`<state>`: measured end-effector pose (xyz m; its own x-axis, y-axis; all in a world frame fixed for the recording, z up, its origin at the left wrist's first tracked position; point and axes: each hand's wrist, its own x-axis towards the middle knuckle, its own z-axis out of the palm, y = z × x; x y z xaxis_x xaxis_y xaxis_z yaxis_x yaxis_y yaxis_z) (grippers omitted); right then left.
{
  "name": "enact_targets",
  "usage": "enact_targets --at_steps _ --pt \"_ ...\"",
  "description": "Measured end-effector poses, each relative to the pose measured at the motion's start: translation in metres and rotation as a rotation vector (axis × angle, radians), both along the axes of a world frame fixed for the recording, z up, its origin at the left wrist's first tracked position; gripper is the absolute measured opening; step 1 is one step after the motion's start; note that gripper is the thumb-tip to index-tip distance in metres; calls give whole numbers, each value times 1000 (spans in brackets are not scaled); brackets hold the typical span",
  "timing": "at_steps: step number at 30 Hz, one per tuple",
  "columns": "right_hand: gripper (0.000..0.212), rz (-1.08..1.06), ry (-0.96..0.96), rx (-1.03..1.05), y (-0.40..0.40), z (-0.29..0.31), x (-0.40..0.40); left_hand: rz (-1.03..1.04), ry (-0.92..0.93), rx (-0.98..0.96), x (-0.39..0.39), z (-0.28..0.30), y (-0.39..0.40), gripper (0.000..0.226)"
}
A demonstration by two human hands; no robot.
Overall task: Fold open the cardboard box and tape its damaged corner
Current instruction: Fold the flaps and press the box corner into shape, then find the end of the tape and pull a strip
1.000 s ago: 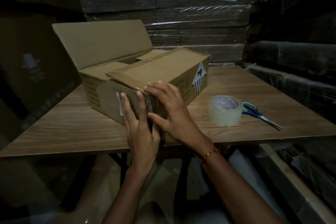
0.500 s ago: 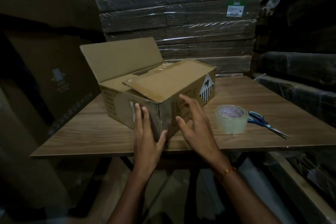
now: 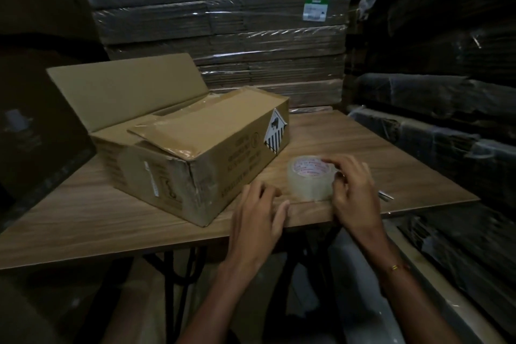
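Note:
A brown cardboard box (image 3: 178, 153) lies on the wooden table (image 3: 83, 220), its far flap standing up and its near flap folded down. Its near corner (image 3: 195, 176) looks creased and worn. A roll of clear tape (image 3: 308, 180) stands to the right of the box near the table's front edge. My right hand (image 3: 353, 190) is wrapped around the right side of the roll, fingers over its top. My left hand (image 3: 258, 213) hovers over the table edge just left of the roll, fingers apart, holding nothing.
Scissors (image 3: 386, 196) lie behind my right hand, mostly hidden, only the blade tips showing. Shrink-wrapped stacks of flat cardboard (image 3: 223, 36) rise behind the table and along the right side. A dark carton (image 3: 36, 131) stands at the left.
Both hands left the box's near corner and moved right. My right hand has closed on the tape roll; my left hand came off the box and is beside the roll.

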<state>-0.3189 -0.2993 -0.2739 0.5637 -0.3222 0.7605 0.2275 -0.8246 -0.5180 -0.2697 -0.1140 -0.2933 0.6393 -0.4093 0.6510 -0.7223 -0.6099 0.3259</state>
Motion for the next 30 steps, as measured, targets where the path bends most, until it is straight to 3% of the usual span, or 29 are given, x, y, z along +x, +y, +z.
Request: enact_targets --at_steps 5,11,19,30 --pt "69 19 254 -172 -40 -13 13 23 121 99 10 7 -40 33" --pt "61 115 288 -189 -46 -22 25 169 149 144 10 9 -73 49" --pt "57 141 281 -143 -41 -24 24 95 117 -21 9 2 -76 19" --pt "46 251 313 -197 -23 -11 9 -76 228 -85 12 0 -38 17"
